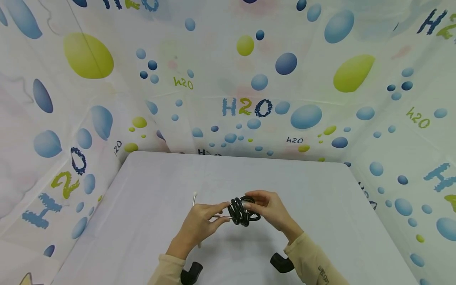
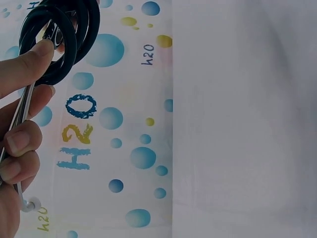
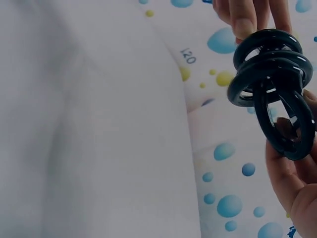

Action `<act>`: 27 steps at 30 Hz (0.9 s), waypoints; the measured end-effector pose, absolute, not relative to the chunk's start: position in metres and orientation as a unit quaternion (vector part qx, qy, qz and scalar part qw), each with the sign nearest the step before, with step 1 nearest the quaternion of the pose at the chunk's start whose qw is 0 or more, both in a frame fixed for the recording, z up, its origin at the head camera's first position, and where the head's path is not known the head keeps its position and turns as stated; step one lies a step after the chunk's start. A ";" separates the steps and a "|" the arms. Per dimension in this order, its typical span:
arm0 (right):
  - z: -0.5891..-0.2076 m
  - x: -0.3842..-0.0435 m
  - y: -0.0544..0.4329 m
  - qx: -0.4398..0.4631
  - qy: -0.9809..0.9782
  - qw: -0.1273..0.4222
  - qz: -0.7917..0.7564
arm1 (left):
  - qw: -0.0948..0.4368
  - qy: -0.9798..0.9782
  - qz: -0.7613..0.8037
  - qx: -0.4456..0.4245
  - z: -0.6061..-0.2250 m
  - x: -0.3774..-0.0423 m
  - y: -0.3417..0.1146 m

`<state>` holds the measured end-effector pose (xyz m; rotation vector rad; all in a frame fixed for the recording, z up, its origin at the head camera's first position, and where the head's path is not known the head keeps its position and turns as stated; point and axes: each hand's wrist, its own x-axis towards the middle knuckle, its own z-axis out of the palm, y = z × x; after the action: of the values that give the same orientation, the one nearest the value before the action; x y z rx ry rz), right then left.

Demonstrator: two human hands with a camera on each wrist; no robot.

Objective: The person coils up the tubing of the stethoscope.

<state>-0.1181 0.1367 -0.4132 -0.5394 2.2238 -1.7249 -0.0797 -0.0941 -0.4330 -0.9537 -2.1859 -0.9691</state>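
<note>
Above the table, both hands hold a bundle of glossy black rings or coils [image 1: 240,211] gathered around thin metal rods [image 1: 221,216]. My left hand [image 1: 201,221] grips the rods on the left, its thumb and fingertips close by the coils; in the left wrist view its other fingers curl round them. A thin rod with a white rounded tip [image 2: 33,204] sticks out past this hand. From the right, my right hand [image 1: 268,208] pinches the coils between thumb and fingers. In the right wrist view, one larger black loop [image 3: 299,124] hangs across the stacked rings toward the right hand.
A white-covered table [image 1: 149,178] lies under the hands. Patterned cloth walls [image 1: 206,59] with blue and green drops stand behind it and at both sides. Black curved pieces [image 1: 282,263] sit by each beige sleeve [image 1: 310,255].
</note>
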 end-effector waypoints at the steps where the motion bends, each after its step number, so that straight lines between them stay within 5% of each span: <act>1: -0.413 -0.118 0.137 -0.186 0.769 0.140 -0.595 | 0.279 -0.816 -0.361 -0.356 -0.433 -0.080 -0.094; 27: -0.415 -0.111 0.134 -0.188 0.778 0.100 -0.591 | 0.278 -0.821 -0.362 -0.342 -0.431 -0.078 -0.093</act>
<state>-0.1108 0.1342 -0.4146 -0.5556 2.2984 -1.7481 -0.0779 -0.0934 -0.4312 -0.9191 -2.2040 -0.9708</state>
